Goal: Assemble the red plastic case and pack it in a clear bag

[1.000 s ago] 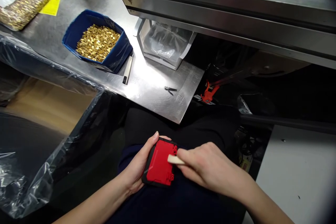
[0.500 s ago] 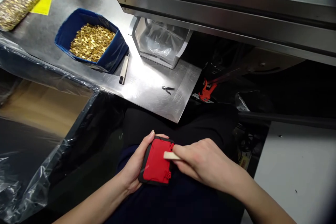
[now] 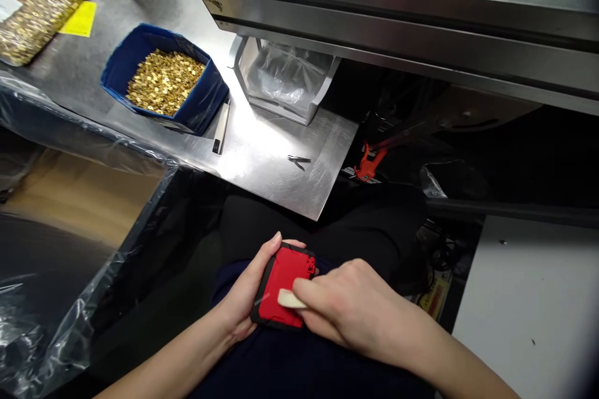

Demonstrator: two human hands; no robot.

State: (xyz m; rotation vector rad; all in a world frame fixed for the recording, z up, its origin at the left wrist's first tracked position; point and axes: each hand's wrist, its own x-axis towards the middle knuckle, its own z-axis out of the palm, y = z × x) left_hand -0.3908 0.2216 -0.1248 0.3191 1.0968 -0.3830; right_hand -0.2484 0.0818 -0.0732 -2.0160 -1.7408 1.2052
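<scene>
Figure: the left hand (image 3: pixel 246 299) cradles a red-and-black plastic part (image 3: pixel 281 290) over the lap, fingers wrapped round its 9 o'clock edge. The right hand (image 3: pixel 346 308) is closed on a pale flat stick (image 3: pixel 290 299), whose tip presses on the red face. The step in hand appears to be rubbing or scraping that face; the next stroke calls for a steady grip. At 12 o'clock, tweezers (image 3: pixel 299 161) lie on the tabletop (image 3: pixel 262 162); at 11 o'clock, a blue bin (image 3: pixel 206 100) of brass pieces (image 3: pixel 163 81).
</scene>
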